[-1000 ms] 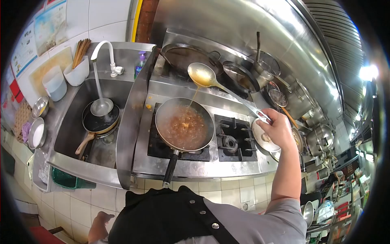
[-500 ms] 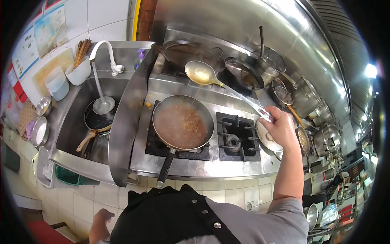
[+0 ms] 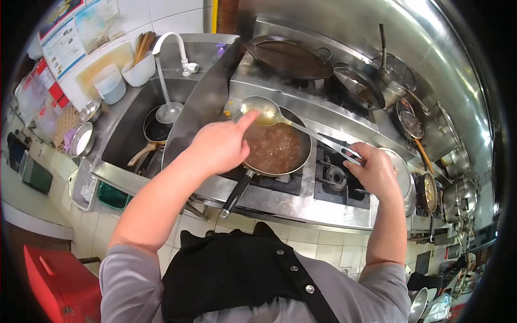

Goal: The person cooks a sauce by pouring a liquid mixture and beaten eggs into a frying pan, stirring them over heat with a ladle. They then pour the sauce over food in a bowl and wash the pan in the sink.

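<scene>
My right hand (image 3: 374, 169) is closed round the handle end of a long metal ladle (image 3: 318, 137). The ladle's bowl, with some yellowish liquid in it, is over the upper left of a frying pan (image 3: 274, 148). Reddish-brown sauce bubbles in the pan on the left burner, its black handle (image 3: 237, 196) toward me. My left hand (image 3: 223, 142) reaches over the pan's left edge, its index finger stretched out to the ladle's bowl and the thumb apart. Whether the fingertip touches the bowl or its liquid I cannot tell.
Left of a metal divider (image 3: 202, 97) is a sink (image 3: 126, 134) with a running faucet (image 3: 177, 48), a ladle and pans. A large dark wok (image 3: 291, 56) and a black pan (image 3: 358, 86) stand behind. A second burner (image 3: 336, 177) and a lidded pot (image 3: 401, 172) are at right.
My left hand has come up from beside my body to the ladle's bowl. The ladle is lower, over the pan, and no longer behind it. The view has shifted left.
</scene>
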Available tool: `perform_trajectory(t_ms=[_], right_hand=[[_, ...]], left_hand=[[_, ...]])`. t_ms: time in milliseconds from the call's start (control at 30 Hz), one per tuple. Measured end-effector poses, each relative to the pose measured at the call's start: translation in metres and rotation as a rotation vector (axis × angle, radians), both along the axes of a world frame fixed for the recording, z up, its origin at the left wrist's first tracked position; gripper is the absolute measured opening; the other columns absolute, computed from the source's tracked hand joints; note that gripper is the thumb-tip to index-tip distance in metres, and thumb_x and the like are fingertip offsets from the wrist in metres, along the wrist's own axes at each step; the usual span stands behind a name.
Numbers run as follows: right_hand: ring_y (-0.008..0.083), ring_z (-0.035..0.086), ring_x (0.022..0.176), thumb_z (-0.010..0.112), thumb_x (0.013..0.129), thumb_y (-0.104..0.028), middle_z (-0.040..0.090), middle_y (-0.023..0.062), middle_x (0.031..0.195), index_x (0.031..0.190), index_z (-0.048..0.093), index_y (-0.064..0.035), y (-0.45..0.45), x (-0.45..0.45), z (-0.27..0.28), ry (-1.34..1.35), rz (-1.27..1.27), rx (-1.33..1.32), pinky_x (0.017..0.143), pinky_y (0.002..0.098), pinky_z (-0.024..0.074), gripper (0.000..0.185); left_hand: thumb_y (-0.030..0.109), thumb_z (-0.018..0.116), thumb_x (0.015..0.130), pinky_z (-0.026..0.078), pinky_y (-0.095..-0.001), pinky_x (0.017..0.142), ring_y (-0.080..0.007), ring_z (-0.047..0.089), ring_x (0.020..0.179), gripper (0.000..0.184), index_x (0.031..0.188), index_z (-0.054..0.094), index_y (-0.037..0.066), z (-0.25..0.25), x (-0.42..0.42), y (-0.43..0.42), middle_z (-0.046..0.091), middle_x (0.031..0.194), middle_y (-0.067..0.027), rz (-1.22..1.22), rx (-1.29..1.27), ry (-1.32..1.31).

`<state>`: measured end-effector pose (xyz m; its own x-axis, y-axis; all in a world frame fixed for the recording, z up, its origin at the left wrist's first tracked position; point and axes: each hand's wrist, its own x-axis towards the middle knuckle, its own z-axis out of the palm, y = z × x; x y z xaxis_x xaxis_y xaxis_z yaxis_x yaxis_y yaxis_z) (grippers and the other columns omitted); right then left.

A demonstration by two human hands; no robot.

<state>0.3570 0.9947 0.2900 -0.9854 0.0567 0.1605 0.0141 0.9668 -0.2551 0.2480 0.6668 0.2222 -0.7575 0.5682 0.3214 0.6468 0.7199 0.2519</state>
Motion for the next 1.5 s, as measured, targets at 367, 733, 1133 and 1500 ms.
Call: perform_trajectory(t_ms=[367,733,1133,1500], right_hand=[[0.0287,0.063,0.069,0.076,0.078,-0.018,0.065,0.0153,0.075,0.103,0.067,-0.0058,0.003,-0.009,-0.052,-0.103,-0.068,-0.128,0.065,0.0392,0.0495,0.029],[0.0074,0.047,0.068,0.073,0.081,-0.005,0.054,-0.0020,0.077,0.095,0.060,-0.0003,-0.040,-0.021,-0.098,-0.046,-0.316,-0.301,0.060,0.0260,0.0408,0.019],[0.0054,0.037,0.063,0.068,0.087,-0.005,0.043,-0.0065,0.070,0.087,0.056,-0.0029,-0.123,0.017,-0.086,-0.030,-0.494,-0.242,0.055,0.0250,0.0285,0.012],[0.0252,0.064,0.080,0.076,0.080,-0.028,0.068,0.0164,0.086,0.101,0.068,0.0018,-0.200,0.029,-0.043,-0.149,-0.761,-0.019,0.076,0.0387,0.0508,0.038]], left_hand=[[0.013,0.058,0.088,0.034,-0.0217,0.048,-0.0084,0.044,0.054,0.060,0.142,0.039,-0.005,0.008,0.039,-0.061,0.052,0.067,-0.0020,-0.432,1.120,-1.499],[0.021,0.064,0.086,0.043,-0.0260,0.044,-0.0137,0.049,0.043,0.073,0.142,0.037,-0.019,0.069,0.056,-0.250,0.058,0.064,-0.0051,-1.488,0.966,-1.176],[0.046,0.049,0.099,0.046,-0.0387,0.095,-0.0302,0.062,0.112,0.056,0.135,0.057,0.003,-0.076,-0.209,-0.656,0.067,0.119,-0.0187,1.119,0.373,-0.017],[0.031,0.058,0.095,0.050,-0.0294,0.058,-0.0151,0.060,0.069,0.034,0.112,0.064,0.003,-0.230,-0.338,-0.834,0.068,0.090,-0.0053,0.968,1.131,-0.682]])
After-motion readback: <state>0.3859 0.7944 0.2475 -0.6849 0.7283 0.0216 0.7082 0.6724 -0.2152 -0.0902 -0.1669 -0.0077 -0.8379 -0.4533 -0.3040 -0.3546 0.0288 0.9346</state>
